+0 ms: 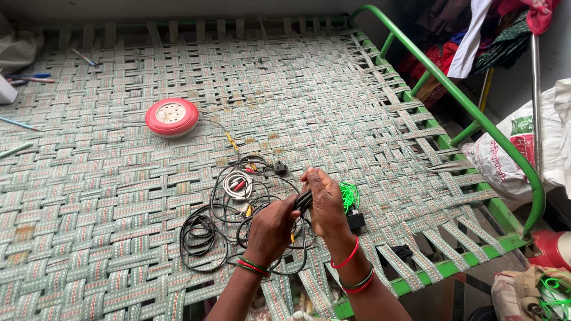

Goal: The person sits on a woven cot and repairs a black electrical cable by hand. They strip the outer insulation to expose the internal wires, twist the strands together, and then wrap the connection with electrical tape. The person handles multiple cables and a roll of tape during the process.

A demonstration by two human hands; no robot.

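Far left on the woven cot (107,196) lie some pens (27,77) & thin sticks, well apart from the hands. Next comes a round red & white extension reel (172,117), lying flat. A thin wire w/ yellow bits runs from it down to the cable pile.

The pile of black cables (205,232) sits in loops on the cot, just under the hands. A small white cord coil (237,184) w/ red bits lies in the middle of the loops. A black plug (280,167) rests a bit above it.

The left hand (270,229) is up over the pile. Its fingers are curled tight on a black cable (303,201). It wears red & green bangles.

The right hand (327,202) is touching the left one. Its fingers are pinched shut on the same black cable, so the cable sits btwn both hands, lifted off the cot. Red bangles on that wrist too.

Just right of the hands is a bright green wire bundle (349,195) w/ a small black box (355,221) below it. The green metal frame (470,110) runs down the right side. Past it sit a white sack (517,148) & hanging clothes (476,35).
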